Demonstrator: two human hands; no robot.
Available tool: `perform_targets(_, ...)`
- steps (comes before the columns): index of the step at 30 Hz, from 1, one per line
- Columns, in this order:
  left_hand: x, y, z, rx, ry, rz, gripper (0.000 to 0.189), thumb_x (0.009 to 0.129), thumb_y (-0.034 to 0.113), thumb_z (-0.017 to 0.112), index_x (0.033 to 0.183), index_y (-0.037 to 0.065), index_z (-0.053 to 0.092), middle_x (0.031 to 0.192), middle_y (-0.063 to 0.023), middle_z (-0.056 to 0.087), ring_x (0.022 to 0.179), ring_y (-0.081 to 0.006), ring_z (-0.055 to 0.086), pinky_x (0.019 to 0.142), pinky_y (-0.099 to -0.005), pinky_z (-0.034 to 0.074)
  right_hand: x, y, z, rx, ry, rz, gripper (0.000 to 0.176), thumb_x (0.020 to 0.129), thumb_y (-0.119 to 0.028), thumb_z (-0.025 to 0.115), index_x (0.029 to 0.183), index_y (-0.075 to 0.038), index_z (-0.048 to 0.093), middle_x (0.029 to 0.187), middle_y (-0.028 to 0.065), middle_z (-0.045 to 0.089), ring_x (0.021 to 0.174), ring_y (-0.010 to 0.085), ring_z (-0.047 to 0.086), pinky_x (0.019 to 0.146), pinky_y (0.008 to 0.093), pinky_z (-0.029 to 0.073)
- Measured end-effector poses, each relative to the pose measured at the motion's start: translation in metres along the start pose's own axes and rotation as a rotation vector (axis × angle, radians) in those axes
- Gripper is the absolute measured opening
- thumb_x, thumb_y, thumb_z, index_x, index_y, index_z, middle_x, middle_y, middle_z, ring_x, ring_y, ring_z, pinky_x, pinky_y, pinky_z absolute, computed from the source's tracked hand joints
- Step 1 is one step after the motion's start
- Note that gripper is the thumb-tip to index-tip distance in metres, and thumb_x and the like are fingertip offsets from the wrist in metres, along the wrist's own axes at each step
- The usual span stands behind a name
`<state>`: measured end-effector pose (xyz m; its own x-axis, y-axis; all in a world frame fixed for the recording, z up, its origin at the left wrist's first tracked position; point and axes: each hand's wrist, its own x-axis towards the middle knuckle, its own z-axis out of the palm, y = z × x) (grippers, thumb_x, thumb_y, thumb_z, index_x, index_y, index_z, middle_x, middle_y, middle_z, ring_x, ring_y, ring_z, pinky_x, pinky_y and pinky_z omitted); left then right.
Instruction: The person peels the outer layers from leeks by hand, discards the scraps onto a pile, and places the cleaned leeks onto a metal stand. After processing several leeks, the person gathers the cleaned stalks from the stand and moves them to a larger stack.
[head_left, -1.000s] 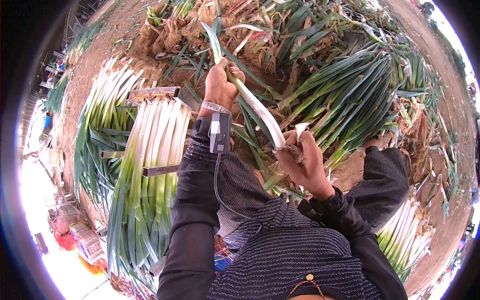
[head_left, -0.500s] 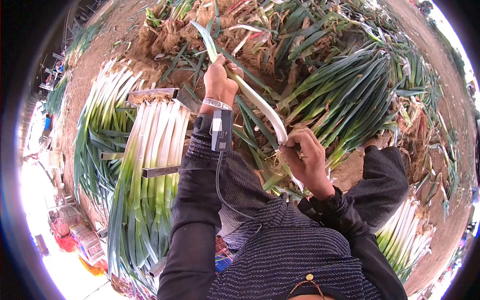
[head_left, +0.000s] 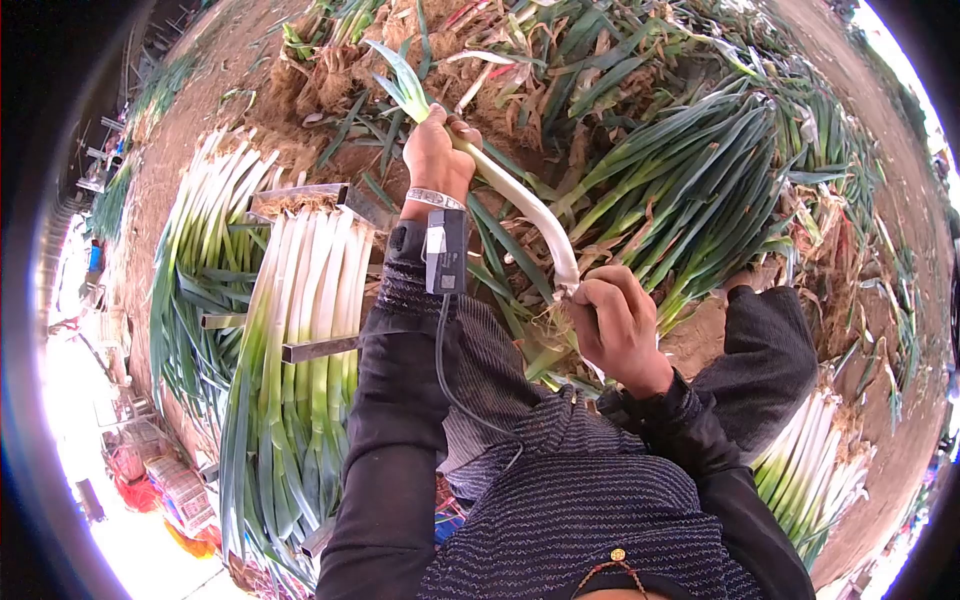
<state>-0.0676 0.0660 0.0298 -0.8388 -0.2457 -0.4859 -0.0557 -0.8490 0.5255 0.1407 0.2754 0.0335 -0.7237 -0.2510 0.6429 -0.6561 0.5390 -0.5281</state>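
Observation:
One long leek (head_left: 527, 207) stretches between my hands, its white stalk bowed and its green top pointing away from me. My left hand (head_left: 440, 158) is closed around the stalk just below the green leaves. At the near end, my right hand (head_left: 618, 328) is closed with fingertips pinched at the root end; its fingers partly hide that end. A band and a small black box (head_left: 446, 252) with a cable sit on my left wrist. Beside my left arm, trimmed leeks (head_left: 300, 290) lie side by side in a metal frame (head_left: 322, 348).
Another leek bundle (head_left: 205, 215) lies farther left. A large heap of untrimmed leeks (head_left: 690, 190) is at the right, with dry leaves and roots (head_left: 420, 40) piled ahead. More white-stalked leeks (head_left: 812, 465) lie behind my bent knee (head_left: 765, 345) on bare soil.
My left hand has shifted slightly left and up along with the leek. The green leaf tips now look more spread. My right hand has turned slightly at the root end.

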Motion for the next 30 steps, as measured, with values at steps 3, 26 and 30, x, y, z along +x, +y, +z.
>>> perform_targets(3, 0.021, 0.010, -0.004, -0.050, -0.010, 0.012, 0.008, 0.098, 0.013, 0.050, 0.090, 0.010, 0.050, 0.069, 0.0002, 0.045, 0.055, -0.0110, 0.043, 0.046, -0.0264, 0.039, 0.000, -0.017, -0.013, 0.076, -0.006, -0.074, 0.023, 0.073, -0.002, 0.073, 0.090, -0.002, 0.057, 0.083, 0.0101, 0.056, 0.068, 0.0272, 0.059, 0.058, 0.0345, 0.050)
perform_targets(26, -0.011, -0.015, 0.025, 0.012, -0.035, 0.177, 0.024, 0.098, 0.041, 0.045, 0.111, 0.022, 0.047, 0.082, -0.0032, 0.046, 0.066, -0.0196, 0.046, 0.061, -0.0365, 0.040, 0.002, 0.010, 0.007, 0.233, -0.089, 0.467, 0.044, 0.076, -0.014, 0.075, 0.111, -0.004, 0.049, 0.104, 0.0169, 0.057, 0.094, 0.0324, 0.060, 0.075, 0.0414, 0.049)
perform_targets(30, -0.013, -0.016, 0.025, 0.034, -0.081, 0.226, 0.028, 0.097, 0.026, 0.050, 0.125, 0.028, 0.046, 0.085, -0.0015, 0.049, 0.072, -0.0191, 0.049, 0.063, -0.0363, 0.043, 0.006, 0.012, 0.001, 0.184, -0.062, 0.416, 0.041, 0.075, -0.011, 0.072, 0.109, -0.004, 0.050, 0.104, 0.0162, 0.055, 0.093, 0.0334, 0.059, 0.075, 0.0411, 0.049)
